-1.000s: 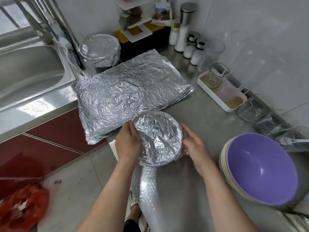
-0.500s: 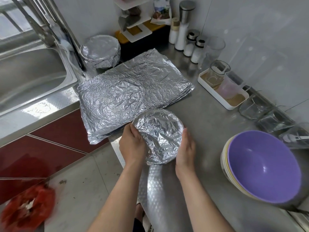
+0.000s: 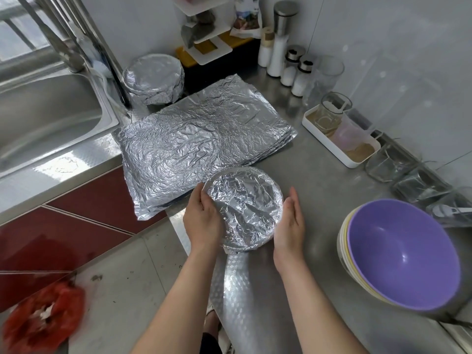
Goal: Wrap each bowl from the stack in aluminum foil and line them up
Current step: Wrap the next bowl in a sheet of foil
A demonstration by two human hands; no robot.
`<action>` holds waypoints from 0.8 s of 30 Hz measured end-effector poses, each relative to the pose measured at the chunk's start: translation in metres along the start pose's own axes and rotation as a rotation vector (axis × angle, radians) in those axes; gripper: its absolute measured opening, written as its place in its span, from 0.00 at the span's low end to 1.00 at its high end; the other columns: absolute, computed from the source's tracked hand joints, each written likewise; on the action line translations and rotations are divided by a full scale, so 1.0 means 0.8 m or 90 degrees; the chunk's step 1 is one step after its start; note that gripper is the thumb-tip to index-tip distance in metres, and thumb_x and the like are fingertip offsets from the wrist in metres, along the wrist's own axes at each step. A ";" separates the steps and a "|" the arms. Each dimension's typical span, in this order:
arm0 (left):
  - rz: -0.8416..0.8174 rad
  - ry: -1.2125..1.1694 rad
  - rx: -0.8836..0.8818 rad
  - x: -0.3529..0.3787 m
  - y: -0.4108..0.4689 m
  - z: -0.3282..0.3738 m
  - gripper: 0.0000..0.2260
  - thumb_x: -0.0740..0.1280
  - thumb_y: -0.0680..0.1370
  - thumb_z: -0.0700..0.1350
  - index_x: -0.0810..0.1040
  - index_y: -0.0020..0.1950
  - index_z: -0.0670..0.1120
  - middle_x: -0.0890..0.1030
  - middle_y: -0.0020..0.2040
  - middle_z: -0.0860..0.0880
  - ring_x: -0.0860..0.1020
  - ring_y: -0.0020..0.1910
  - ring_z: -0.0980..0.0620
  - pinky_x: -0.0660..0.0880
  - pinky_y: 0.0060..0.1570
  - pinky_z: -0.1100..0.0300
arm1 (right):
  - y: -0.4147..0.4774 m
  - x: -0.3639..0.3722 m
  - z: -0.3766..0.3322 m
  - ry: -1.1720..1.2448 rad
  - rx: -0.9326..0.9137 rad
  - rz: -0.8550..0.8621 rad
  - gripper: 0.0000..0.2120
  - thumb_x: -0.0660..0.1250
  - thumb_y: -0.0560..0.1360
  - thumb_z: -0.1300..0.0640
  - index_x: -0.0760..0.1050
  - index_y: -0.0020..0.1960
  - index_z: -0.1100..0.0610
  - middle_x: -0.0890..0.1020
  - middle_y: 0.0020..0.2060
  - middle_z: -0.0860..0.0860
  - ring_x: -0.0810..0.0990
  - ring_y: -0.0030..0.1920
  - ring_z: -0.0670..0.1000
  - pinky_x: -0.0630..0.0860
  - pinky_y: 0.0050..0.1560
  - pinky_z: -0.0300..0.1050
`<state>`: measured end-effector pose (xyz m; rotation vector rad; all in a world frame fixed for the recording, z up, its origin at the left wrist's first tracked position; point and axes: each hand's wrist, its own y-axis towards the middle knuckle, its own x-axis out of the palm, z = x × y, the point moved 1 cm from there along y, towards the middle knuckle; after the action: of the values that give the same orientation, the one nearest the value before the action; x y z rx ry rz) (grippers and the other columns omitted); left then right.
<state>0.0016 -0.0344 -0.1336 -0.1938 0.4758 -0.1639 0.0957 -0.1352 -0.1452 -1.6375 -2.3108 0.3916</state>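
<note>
Head view: the foil-covered bowl (image 3: 244,209) is sitting near the bench's (image 3: 319,175) near edge, just beside the foil sheets (image 3: 199,141). The left hand (image 3: 203,221) is curling its grip round the bowl's left rim; the right hand (image 3: 290,223) is lying straight-fingered against its right side, gripping nothing. The bowl is probably handling light and stiff, its foil skin thin and easily torn, so cupping both sides is looking safest. The stack (image 3: 401,254) is waiting at right; another wrapped bowl (image 3: 154,77) is standing far left. The far packet's (image 3: 246,19) print is proving unreadable.
</note>
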 end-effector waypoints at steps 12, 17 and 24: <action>-0.070 0.009 0.067 -0.011 0.023 0.007 0.21 0.57 0.80 0.57 0.73 0.70 0.53 0.83 0.53 0.47 0.82 0.49 0.47 0.79 0.52 0.48 | 0.021 -0.007 -0.026 -0.122 -0.043 -0.014 0.21 0.57 0.83 0.57 0.63 0.75 0.58 0.69 0.67 0.47 0.67 0.64 0.40 0.62 0.61 0.31; -0.047 -0.079 -0.021 -0.002 0.004 -0.003 0.14 0.57 0.83 0.49 0.78 0.63 0.46 0.82 0.52 0.44 0.76 0.41 0.55 0.71 0.41 0.63 | 0.058 0.012 -0.053 -0.248 0.020 -0.202 0.21 0.57 0.83 0.52 0.67 0.73 0.59 0.72 0.69 0.50 0.70 0.67 0.45 0.65 0.68 0.40; -0.081 -0.026 0.024 0.001 0.028 -0.002 0.15 0.58 0.83 0.46 0.79 0.57 0.38 0.76 0.31 0.52 0.72 0.28 0.55 0.67 0.30 0.62 | 0.032 0.010 -0.038 -0.239 -0.014 -0.075 0.24 0.55 0.83 0.52 0.71 0.34 0.63 0.72 0.26 0.59 0.67 0.26 0.49 0.60 0.33 0.46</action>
<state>0.0039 -0.0128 -0.1400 -0.1899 0.4198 -0.2926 0.1264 -0.1176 -0.1264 -1.5354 -2.6719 0.7003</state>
